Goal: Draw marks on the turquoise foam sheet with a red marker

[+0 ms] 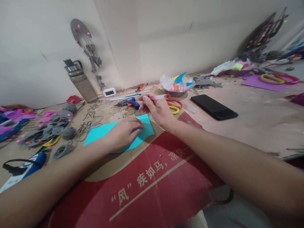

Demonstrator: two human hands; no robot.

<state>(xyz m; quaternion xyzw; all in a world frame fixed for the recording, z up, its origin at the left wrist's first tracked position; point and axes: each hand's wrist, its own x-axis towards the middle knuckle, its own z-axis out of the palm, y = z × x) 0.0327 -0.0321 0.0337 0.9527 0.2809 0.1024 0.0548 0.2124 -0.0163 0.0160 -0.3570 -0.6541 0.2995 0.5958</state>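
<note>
A turquoise sheet [99,131] lies flat on a red and brown cardboard mat [152,177]. My left hand [124,133] presses down on the sheet with its fingers laid flat. Just beyond the sheet's far corner, my right hand [156,109] is closed round a white pen with a red cap [161,96], its tip pointing toward the sheet. A blue glue gun [129,102] and orange and yellow scissors [174,106] lie right behind that hand.
A black phone [213,107] lies to the right. A metal bowl of coloured scraps [177,85] sits behind the scissors. Grey felt pieces and yarn [49,129] crowd the left side. A water bottle [82,82] and small clock [109,92] stand by the wall.
</note>
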